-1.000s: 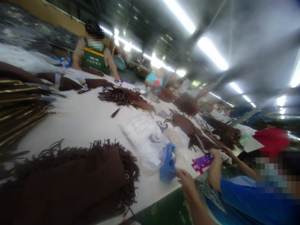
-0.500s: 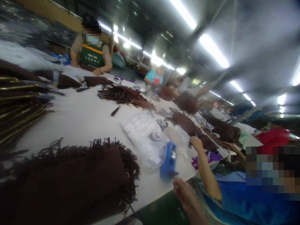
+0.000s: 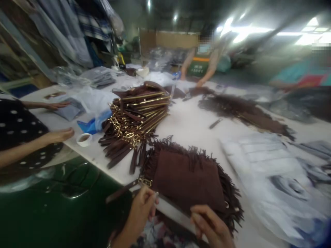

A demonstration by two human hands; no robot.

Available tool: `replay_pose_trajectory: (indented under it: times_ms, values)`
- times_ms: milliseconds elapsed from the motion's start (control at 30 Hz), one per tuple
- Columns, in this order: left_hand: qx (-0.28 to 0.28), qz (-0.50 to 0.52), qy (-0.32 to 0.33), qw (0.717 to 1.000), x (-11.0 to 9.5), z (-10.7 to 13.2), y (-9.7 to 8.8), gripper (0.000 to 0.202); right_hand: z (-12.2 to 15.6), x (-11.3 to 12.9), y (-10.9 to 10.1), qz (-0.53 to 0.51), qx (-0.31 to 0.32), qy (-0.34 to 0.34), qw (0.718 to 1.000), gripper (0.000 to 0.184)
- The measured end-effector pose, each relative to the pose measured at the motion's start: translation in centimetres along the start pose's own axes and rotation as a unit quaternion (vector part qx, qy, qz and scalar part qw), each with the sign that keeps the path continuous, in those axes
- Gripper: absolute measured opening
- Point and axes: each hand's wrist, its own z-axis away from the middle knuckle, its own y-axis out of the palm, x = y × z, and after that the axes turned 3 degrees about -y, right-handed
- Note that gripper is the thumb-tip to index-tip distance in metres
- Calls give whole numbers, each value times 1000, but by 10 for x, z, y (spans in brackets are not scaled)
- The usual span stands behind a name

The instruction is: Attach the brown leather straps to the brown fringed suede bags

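At the near table edge my left hand [image 3: 141, 206] is pinched on one end of a pale strip [image 3: 173, 212]. My right hand [image 3: 210, 225] is closed on the strip's other end. The strip is stretched between them, just in front of a dark brown fringed bag [image 3: 186, 172] that lies flat on the white table [image 3: 191, 127]. A brown strap with a gold clasp [image 3: 124, 189] hangs off the bag beside my left hand. The picture is blurred by motion.
A pile of brown straps with gold hardware [image 3: 134, 117] lies left of the bag. Clear plastic bags [image 3: 263, 162] spread to the right. A co-worker's hand [image 3: 60, 134] in a dotted sleeve rests by a tape roll [image 3: 84, 139]. A person in a green apron [image 3: 203, 60] stands across the table.
The view has swung sharply left along the table. The blue dispenser and the worker in blue are out of view. Both my hands now show at the near edge, gripping the strip.
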Motion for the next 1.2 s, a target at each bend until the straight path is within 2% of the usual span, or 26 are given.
replay_pose_trajectory:
  times_ms: [67,100,167,233,367,567,900,1033,1067,1200]
  values:
    - [6,15,13,1000,1,2,2,26,-22,23,42,11,76,-27,997,23]
    - [10,16,18,1000,2,2,2,25,-32,31,59,24,93,-46,994,20]
    - [22,12,27,999,6,2,-1,23,-46,43,81,54,113,-86,988,19]
    - [34,13,34,999,10,0,-5,21,-54,48,92,86,118,-122,982,23]
    - [59,28,25,998,16,-5,-10,18,-61,49,97,163,115,-160,967,27]
    - [65,49,15,997,23,-9,-9,20,-63,48,100,243,109,-167,949,28]
    - [70,57,-50,995,2,-3,-8,24,-63,49,109,343,83,-170,920,23]
    - [61,87,-57,993,3,-3,-5,28,-67,49,108,352,79,-159,919,45]
    - [60,96,-57,992,5,-3,-5,31,-68,48,107,359,77,-153,917,46]
    - [52,124,-51,990,9,-6,-3,40,-70,46,106,378,76,-146,911,34]
